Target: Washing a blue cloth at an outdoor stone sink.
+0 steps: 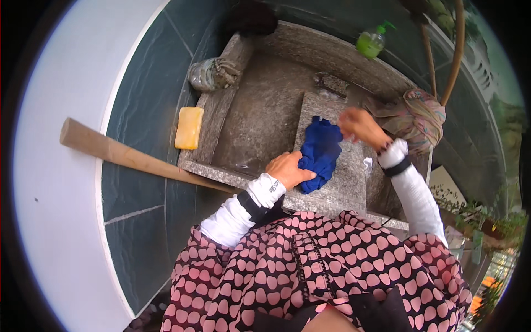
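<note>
A crumpled blue cloth (321, 155) lies on a raised speckled stone slab (348, 186) in front of me. My left hand (289, 169) holds the cloth down at its lower left edge, thumb lying over the fabric. Beside the cloth's upper right edge is my right hand (361, 128), blurred, with its fingers curled. Whether those fingers touch or pinch the fabric is hidden by the blur. White sleeves with black bands cover both forearms.
Around the slab runs a stone basin (265, 99). On its left rim sit a yellow bar of soap (189, 128) and a bundle in clear plastic (212, 74). A green pump bottle (370, 43) stands behind; patterned fabric (419, 120) hangs right. A wooden pole (124, 151) juts left.
</note>
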`<state>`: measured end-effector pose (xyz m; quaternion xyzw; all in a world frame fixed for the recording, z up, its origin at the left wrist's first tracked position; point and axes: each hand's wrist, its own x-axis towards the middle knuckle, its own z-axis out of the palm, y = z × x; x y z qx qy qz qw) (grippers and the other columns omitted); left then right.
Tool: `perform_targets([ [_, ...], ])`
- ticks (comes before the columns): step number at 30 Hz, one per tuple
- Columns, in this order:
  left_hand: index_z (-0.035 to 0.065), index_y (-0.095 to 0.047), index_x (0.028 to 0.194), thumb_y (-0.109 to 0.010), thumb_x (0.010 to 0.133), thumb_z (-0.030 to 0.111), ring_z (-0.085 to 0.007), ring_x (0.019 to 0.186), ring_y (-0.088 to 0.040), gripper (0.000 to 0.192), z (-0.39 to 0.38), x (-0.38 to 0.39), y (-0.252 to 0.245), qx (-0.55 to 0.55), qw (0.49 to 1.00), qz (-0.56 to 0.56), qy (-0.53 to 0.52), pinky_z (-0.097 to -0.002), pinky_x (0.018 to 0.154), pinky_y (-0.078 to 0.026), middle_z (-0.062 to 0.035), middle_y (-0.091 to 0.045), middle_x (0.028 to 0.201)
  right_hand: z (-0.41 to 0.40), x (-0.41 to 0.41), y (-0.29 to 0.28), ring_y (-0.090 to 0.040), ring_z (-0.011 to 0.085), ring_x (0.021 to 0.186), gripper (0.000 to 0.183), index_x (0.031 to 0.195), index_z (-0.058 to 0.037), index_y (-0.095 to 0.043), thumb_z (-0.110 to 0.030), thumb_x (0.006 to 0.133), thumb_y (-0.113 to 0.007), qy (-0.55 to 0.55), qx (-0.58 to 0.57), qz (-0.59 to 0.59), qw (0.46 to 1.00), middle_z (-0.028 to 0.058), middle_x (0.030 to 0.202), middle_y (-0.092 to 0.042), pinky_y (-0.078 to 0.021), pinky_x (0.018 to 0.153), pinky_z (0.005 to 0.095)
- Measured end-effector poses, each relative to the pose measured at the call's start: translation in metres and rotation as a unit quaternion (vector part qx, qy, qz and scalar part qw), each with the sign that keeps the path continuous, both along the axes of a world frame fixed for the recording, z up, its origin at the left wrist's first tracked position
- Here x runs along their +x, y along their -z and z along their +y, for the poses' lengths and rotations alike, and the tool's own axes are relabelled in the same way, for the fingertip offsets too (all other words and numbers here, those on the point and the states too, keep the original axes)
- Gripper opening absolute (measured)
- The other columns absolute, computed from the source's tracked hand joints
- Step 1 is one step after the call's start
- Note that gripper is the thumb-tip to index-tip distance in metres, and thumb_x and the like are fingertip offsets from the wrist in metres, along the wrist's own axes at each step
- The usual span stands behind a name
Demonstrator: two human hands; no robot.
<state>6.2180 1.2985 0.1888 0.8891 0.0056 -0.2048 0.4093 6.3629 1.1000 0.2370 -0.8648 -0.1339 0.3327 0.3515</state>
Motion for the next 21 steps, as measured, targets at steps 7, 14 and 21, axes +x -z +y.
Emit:
perform_targets([
  [7,-0.0010,-0.056,0.086,-0.061,0.062,0.013,-0.0260,0.072,-0.057,0.029,-0.004,0.031,0.003,-0.162,0.985,0.004,-0.060,-0.0323,0.068,-0.046,-0.0116,-0.059,0.075,-0.104,-0.092,0.037,-0.059,0.0148,0.063,0.030,0.096,0.0007,-0.054,-0.022,0.077,-0.057,0.225,0.055,0.055,0.971,0.0061,0.071,-0.058,-0.0454,0.047,0.0263],
  [14,0.0028,-0.052,0.077,-0.054,0.060,-0.006,-0.0184,0.069,-0.057,0.019,0.002,0.094,-0.077,-0.540,0.814,-0.008,-0.213,-0.0282,0.067,-0.048,-0.0072,-0.058,0.075,-0.115,-0.116,0.058,-0.054,0.0142,0.060,0.027,0.089,0.0014,-0.057,-0.023,0.079,-0.056,0.304,0.079,-0.030,0.949,0.0069,0.070,-0.058,-0.0425,0.051,0.0272],
  [21,0.0053,-0.055,0.090,-0.053,0.071,0.000,-0.0232,0.085,-0.057,0.020,0.035,0.140,-0.136,-0.584,0.785,-0.083,-0.189,-0.0415,0.077,-0.045,-0.0088,-0.059,0.091,-0.102,-0.117,0.054,-0.059,0.0227,0.073,0.028,0.092,0.0010,-0.056,-0.024,0.079,-0.057,0.230,0.078,-0.112,0.964,0.0134,0.078,-0.061,-0.0459,0.067,0.0310],
])
